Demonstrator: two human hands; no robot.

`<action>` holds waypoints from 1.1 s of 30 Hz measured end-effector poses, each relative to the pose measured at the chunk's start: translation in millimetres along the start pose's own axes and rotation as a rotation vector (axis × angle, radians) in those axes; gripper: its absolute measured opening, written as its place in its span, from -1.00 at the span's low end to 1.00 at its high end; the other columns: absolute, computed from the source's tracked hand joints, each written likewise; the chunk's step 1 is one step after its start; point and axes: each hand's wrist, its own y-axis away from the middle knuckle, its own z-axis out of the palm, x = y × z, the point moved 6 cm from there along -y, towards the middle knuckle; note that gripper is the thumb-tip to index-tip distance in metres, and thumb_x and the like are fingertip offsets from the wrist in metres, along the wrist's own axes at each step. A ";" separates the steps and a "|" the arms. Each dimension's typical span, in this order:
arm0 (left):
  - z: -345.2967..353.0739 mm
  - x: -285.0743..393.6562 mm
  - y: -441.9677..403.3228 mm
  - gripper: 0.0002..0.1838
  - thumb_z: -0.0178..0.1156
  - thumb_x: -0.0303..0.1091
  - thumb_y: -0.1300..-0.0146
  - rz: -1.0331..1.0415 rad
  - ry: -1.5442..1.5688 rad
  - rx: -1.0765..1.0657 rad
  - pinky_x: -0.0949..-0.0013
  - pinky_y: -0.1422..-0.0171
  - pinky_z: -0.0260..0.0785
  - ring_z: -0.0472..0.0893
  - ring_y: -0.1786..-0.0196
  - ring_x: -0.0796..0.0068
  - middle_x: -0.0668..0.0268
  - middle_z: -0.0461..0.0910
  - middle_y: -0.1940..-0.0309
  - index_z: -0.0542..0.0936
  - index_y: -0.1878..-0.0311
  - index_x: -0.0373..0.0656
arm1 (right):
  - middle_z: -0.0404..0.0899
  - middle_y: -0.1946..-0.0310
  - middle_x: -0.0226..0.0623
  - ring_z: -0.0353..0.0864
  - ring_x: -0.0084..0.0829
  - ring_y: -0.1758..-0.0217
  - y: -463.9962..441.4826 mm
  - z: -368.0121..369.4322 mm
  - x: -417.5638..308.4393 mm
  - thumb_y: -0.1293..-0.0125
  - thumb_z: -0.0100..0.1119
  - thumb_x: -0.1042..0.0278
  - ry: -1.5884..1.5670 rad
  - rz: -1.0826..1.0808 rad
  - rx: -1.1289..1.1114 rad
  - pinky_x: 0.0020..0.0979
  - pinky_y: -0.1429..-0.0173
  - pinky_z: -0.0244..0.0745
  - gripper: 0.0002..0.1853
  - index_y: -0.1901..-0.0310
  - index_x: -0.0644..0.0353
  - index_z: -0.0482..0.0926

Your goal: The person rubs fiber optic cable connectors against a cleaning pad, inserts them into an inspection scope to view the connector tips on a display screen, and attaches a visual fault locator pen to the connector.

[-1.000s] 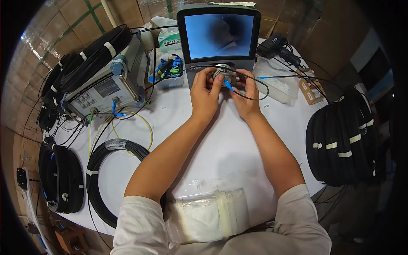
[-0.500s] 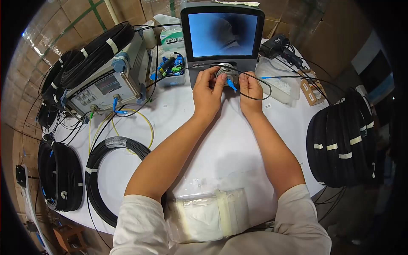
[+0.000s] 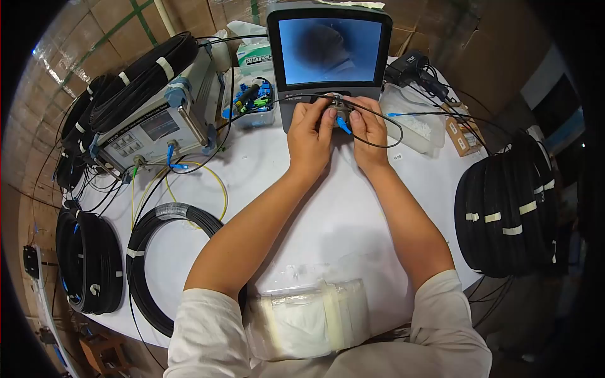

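Observation:
In the head view, both my hands are at the front of a fiber inspection microscope [image 3: 360,11] with a lit screen [image 3: 330,51]. A blue fiber connector [image 3: 343,125] on a thin black cable sits at the round metal fitting [image 3: 341,111] below the screen. My left hand [image 3: 309,142] is closed on the fitting's left side, with the thumb beside the connector. From the right, my right hand [image 3: 372,140] grips the same fitting, its thumb close to the connector. The fingertips behind the fitting are hidden. A blurred dark shape shows on the screen.
A test instrument [image 3: 145,135] with cable coils on top stands at left. Black cable coils lie at left [image 3: 88,261] and right [image 3: 504,214]. Nearby are a box of blue connectors [image 3: 255,118], a white tray [image 3: 413,129] and a plastic-wrapped bundle [image 3: 309,321]. Loose cable loops cross the hands.
My right hand has moved slightly left and closed in on the metal fitting. My left hand has shifted a little. The dark shape on the screen has moved left.

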 end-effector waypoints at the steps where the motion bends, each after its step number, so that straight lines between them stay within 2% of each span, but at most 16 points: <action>1: 0.3 -1.8 0.4 -0.71 0.31 -0.29 -0.52 0.006 0.014 0.006 0.35 0.11 0.46 0.57 0.21 0.39 0.27 0.51 0.24 0.72 -0.19 -0.21 | 0.61 -0.03 -0.08 0.63 -0.20 -0.09 1.3 1.4 0.6 -0.61 0.12 0.25 -0.022 0.011 0.001 -0.27 -0.20 0.54 -0.68 -0.16 0.27 0.71; 12: 1.0 -2.2 -3.0 -0.74 0.31 -0.32 -0.51 0.059 -0.010 0.004 0.32 0.14 0.46 0.57 0.24 0.35 0.26 0.51 0.24 0.75 -0.16 -0.19 | 0.61 -0.08 -0.12 0.62 -0.22 -0.12 4.9 3.2 -1.1 -0.60 0.16 0.26 -0.037 0.006 0.014 -0.28 -0.20 0.56 -0.69 -0.15 0.27 0.74; 33: -1.7 1.9 -2.9 -0.74 0.37 -0.32 -0.46 0.055 -0.010 0.044 0.35 0.14 0.47 0.58 0.23 0.40 0.28 0.55 0.24 0.77 -0.12 -0.21 | 0.61 -0.08 -0.12 0.62 -0.21 -0.14 3.2 3.4 -2.9 -0.59 0.17 0.25 -0.034 0.037 0.000 -0.28 -0.21 0.55 -0.68 -0.16 0.26 0.74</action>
